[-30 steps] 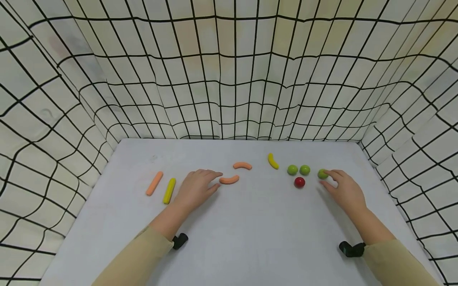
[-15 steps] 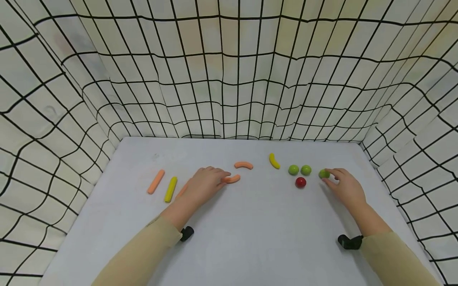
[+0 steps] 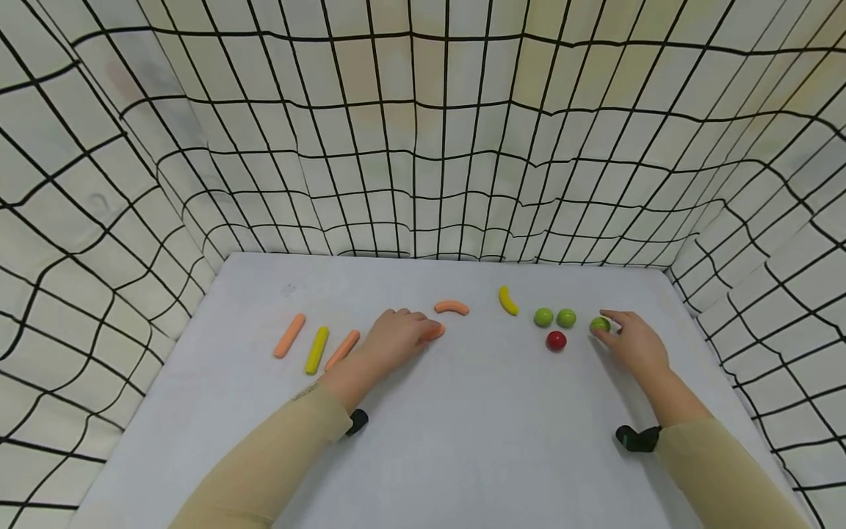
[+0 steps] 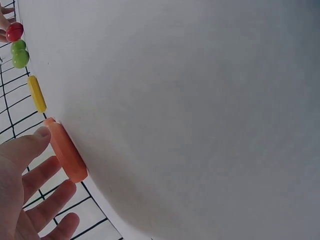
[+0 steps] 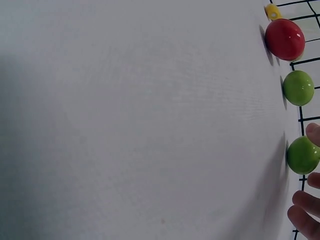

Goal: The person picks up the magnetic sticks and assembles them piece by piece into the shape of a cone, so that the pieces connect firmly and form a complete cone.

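Left hand [image 3: 393, 339] pinches orange piece [image 4: 70, 154] between thumb and fingers: probably light, stiff; hold mid-length. Right hand [image 3: 637, 345] pinches green ball [image 5: 301, 156] at fingertips: likely slick; hold widest part.

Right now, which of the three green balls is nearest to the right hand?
The rightmost green ball, at the fingertips of the right hand; the other two green balls sit side by side, left of it.

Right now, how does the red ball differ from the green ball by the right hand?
The red ball is deep red; the green ball is light green. The green ball sits between thumb and fingers of the right hand, while no hand touches the red ball. Both are rounded and shiny.
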